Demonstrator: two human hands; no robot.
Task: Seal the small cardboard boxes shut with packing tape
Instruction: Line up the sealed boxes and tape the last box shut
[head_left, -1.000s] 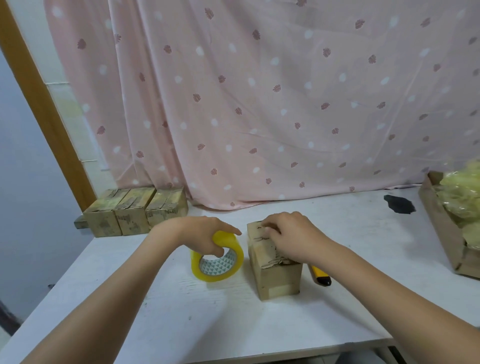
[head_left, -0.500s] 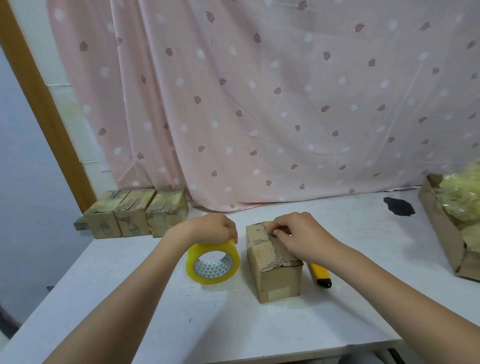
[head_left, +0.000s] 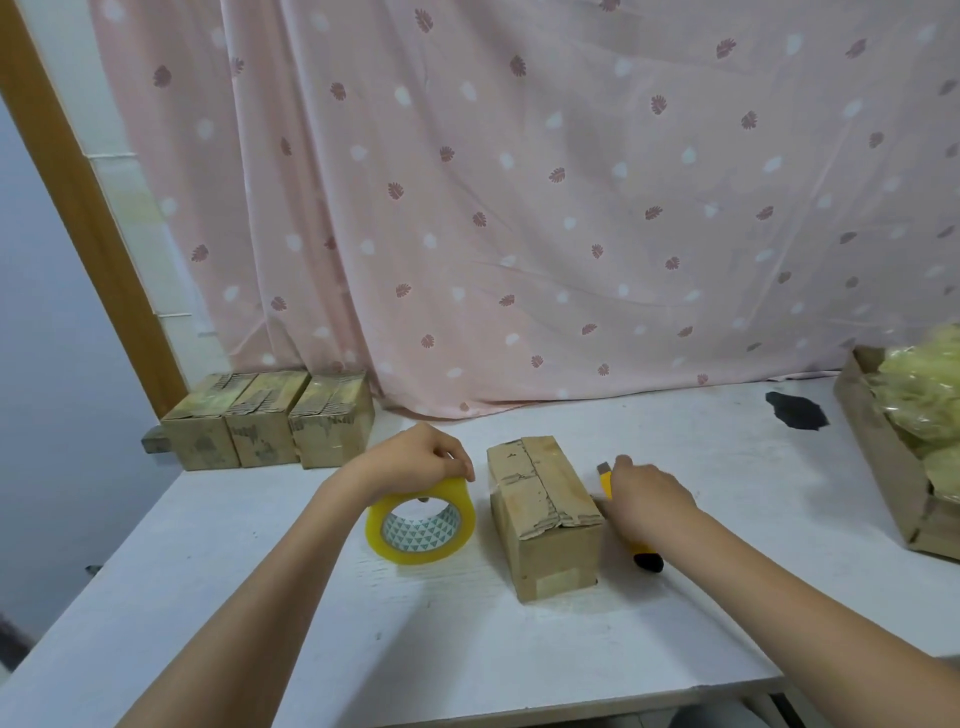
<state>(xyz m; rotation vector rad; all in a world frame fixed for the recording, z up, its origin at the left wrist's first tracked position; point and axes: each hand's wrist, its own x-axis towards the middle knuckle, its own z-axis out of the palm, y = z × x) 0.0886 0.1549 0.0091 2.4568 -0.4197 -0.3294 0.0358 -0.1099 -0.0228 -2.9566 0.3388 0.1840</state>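
Observation:
A small cardboard box (head_left: 545, 514) with closed, ragged flaps stands in the middle of the white table (head_left: 260, 597). Left of it a yellow roll of packing tape (head_left: 422, 524) stands on edge, and my left hand (head_left: 415, 460) grips its top. My right hand (head_left: 649, 499) lies on a yellow utility knife (head_left: 647, 558) just right of the box, covering its middle; only the knife's tip and black end show. Whether the fingers have closed around the knife is hidden.
Three more small cardboard boxes (head_left: 270, 418) stand in a row at the table's back left corner. A cardboard tray of crumpled yellowish plastic (head_left: 893, 467) sits at the right edge. A dark patch (head_left: 795, 410) marks the table behind. A pink curtain (head_left: 519, 208) hangs along the back.
My right hand left the top of the box and moved right onto the utility knife. My left hand stayed on the tape roll, which shifted slightly.

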